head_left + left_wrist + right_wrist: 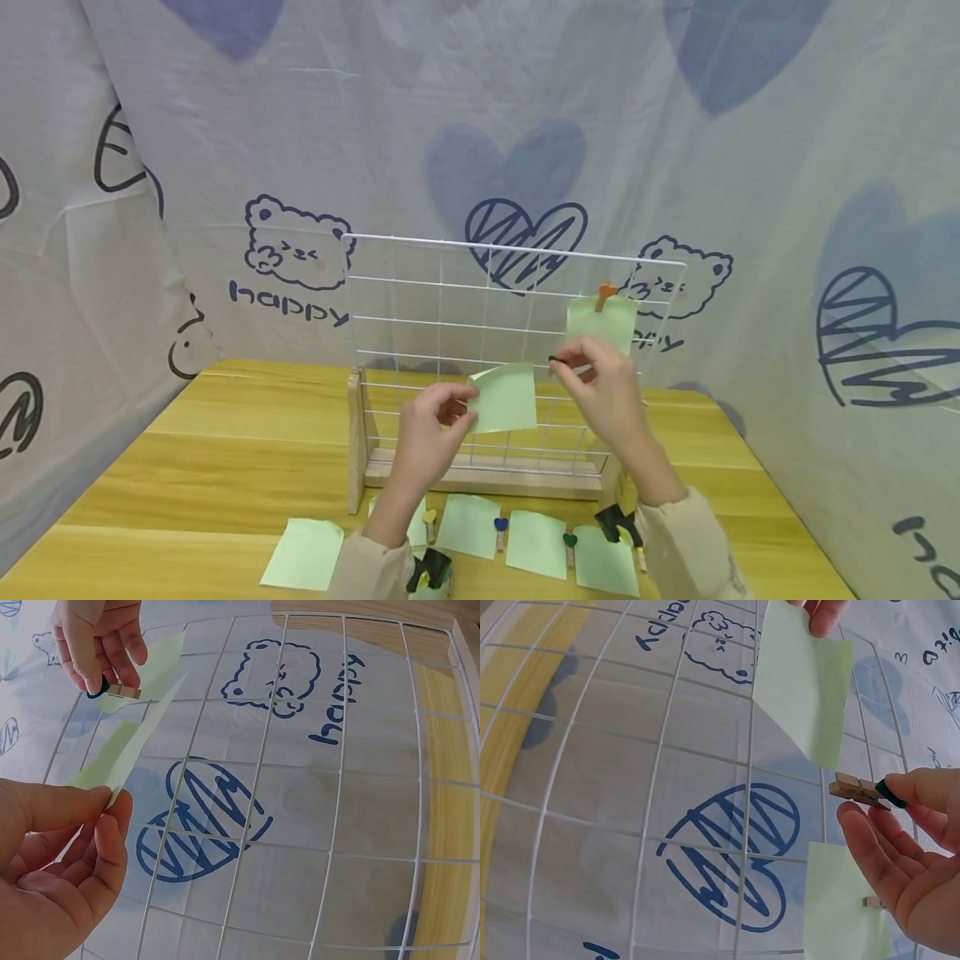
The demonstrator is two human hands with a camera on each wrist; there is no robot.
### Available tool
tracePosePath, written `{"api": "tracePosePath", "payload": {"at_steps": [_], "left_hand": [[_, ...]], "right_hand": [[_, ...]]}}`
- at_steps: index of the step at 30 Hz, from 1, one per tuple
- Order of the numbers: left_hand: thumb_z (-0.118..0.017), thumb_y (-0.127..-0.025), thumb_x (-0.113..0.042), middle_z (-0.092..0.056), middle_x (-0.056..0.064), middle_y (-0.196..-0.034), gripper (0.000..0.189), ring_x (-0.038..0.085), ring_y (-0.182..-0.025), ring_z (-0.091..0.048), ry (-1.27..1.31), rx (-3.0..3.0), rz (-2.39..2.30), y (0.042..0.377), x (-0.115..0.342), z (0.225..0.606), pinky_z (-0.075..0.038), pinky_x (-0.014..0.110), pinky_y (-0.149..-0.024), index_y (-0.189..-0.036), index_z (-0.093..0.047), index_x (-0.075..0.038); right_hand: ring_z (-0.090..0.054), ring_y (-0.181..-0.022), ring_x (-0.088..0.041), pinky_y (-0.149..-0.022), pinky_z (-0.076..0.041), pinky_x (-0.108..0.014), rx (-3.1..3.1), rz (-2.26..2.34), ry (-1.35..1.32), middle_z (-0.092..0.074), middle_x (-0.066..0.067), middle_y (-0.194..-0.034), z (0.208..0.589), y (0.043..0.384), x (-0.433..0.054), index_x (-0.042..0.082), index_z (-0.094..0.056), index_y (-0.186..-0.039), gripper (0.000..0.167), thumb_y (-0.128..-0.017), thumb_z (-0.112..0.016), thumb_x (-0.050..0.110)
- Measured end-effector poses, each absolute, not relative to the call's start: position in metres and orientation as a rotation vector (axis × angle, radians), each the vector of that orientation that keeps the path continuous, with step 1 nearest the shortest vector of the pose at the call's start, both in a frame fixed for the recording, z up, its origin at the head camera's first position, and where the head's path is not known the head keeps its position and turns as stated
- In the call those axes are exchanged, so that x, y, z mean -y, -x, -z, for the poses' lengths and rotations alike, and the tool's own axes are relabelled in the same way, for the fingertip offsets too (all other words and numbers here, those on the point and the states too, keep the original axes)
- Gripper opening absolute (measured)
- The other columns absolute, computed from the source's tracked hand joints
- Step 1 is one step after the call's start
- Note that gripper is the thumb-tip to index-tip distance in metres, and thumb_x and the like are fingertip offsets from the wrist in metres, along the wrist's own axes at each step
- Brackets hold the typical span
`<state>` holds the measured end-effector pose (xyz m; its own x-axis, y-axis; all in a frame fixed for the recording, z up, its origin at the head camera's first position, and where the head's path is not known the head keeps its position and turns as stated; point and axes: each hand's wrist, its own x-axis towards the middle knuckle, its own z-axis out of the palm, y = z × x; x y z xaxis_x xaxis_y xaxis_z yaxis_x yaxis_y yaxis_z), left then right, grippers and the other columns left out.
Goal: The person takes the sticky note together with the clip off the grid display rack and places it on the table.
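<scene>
My left hand point(437, 429) pinches a pale green paper note point(506, 398) by its left edge, in front of the white wire grid point(442, 318). In the left wrist view the note point(139, 746) is seen nearly edge-on between thumb and fingers. My right hand point(603, 387) pinches a small wooden clothespin point(859, 789) with a dark green heart on its end. That clothespin is a little apart from the note's right side. Behind the right hand, another green note point(581, 317) hangs on the grid under a clothespin with an orange heart point(606, 293).
On the wooden table point(180, 442) before the grid lie several green notes point(536, 543) and heart clothespins, among them a blue one point(500, 529) and a green one point(570, 543). A wooden stand point(480, 482) carries the grid. A printed cloth point(360, 125) hangs behind.
</scene>
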<state>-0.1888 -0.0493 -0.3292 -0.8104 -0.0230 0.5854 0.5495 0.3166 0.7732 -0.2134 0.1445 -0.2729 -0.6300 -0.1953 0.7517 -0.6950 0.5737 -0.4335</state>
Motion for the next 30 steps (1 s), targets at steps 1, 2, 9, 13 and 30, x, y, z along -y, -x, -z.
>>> {"api": "tracePosePath", "payload": {"at_steps": [1, 2, 9, 13, 30], "left_hand": [[-0.064, -0.072, 0.012, -0.063, 0.012, -0.087, 0.020, 0.018, -0.070, -0.058, 0.472, 2.085, 1.517, 0.188, 0.049, 0.330, -0.048, 0.024, -0.060, -0.090, -0.063, 0.004], [-0.065, -0.072, 0.012, -0.063, 0.012, -0.087, 0.020, 0.018, -0.069, -0.058, 0.475, 2.081, 1.520, 0.188, 0.049, 0.331, -0.049, 0.023, -0.060, -0.090, -0.063, 0.004], [-0.065, -0.071, 0.012, -0.063, 0.011, -0.087, 0.020, 0.018, -0.068, -0.058, 0.469, 2.089, 1.531, 0.182, 0.049, 0.337, -0.048, 0.023, -0.059, -0.089, -0.064, 0.003], [-0.065, -0.072, 0.012, -0.062, 0.011, -0.087, 0.020, 0.018, -0.069, -0.058, 0.473, 2.082, 1.550, 0.177, 0.048, 0.340, -0.049, 0.023, -0.060, -0.090, -0.064, 0.003], [-0.067, -0.070, 0.011, -0.063, 0.010, -0.084, 0.019, 0.018, -0.066, -0.058, 0.474, 2.091, 1.601, 0.167, 0.050, 0.348, -0.048, 0.022, -0.058, -0.087, -0.064, 0.002]], "right_hand": [[-0.059, -0.069, -0.017, -0.055, -0.050, -0.025, 2.142, -0.980, -0.709, -0.061, -0.007, -0.077, 0.275, 0.213, -0.145, -0.001, -0.060, -0.080, 0.009, -0.075, -0.066, -0.005], [-0.059, -0.068, -0.017, -0.055, -0.050, -0.025, 2.135, -0.983, -0.714, -0.061, -0.007, -0.077, 0.277, 0.213, -0.145, -0.001, -0.060, -0.080, 0.009, -0.075, -0.066, -0.005], [-0.058, -0.065, -0.015, -0.054, -0.049, -0.022, 2.114, -1.029, -0.734, -0.060, -0.005, -0.075, 0.287, 0.209, -0.148, 0.000, -0.060, -0.079, 0.010, -0.074, -0.066, -0.007], [-0.057, -0.062, -0.014, -0.053, -0.049, -0.021, 2.099, -1.060, -0.728, -0.060, -0.005, -0.073, 0.292, 0.206, -0.149, 0.000, -0.060, -0.079, 0.011, -0.074, -0.067, -0.007], [-0.056, -0.054, -0.026, -0.048, -0.049, -0.024, 2.073, -1.202, -0.708, -0.058, -0.013, -0.068, 0.308, 0.185, -0.146, -0.008, -0.055, -0.075, 0.014, -0.071, -0.061, -0.019]]}}
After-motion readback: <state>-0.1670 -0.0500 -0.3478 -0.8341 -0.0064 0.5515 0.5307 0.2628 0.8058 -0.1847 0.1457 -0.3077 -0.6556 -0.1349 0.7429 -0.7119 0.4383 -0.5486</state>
